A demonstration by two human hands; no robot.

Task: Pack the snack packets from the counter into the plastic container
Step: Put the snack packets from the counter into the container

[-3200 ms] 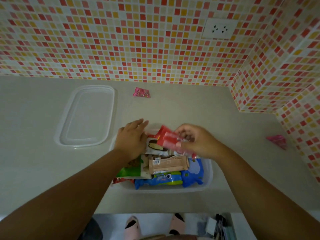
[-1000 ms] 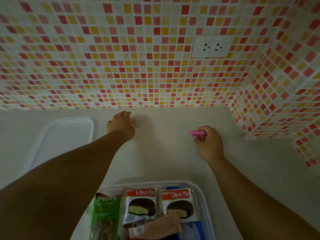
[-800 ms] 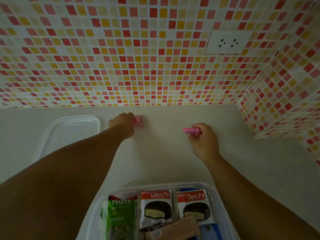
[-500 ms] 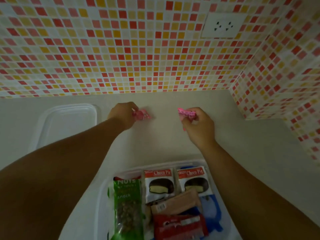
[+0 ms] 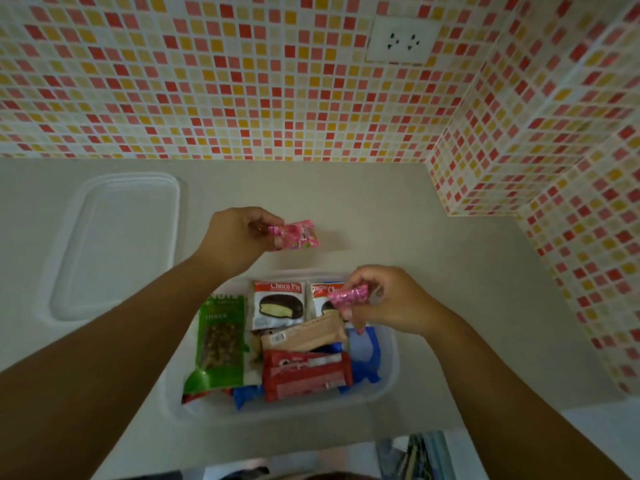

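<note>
Pink snack packets, one pinched in my left hand (image 5: 239, 237) beyond the plastic container (image 5: 389, 382), one (image 5: 348, 297) in my right hand (image 5: 391, 299) already over the Choco Pie packs (image 5: 278, 304), ready for dropping in.

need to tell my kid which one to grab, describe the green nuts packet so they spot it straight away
Find the clear plastic container on the counter below the tiled wall. The nuts packet lies along its left side, beside a Choco Pie packet. It is the only green one, long, with white "snack" lettering.
</note>
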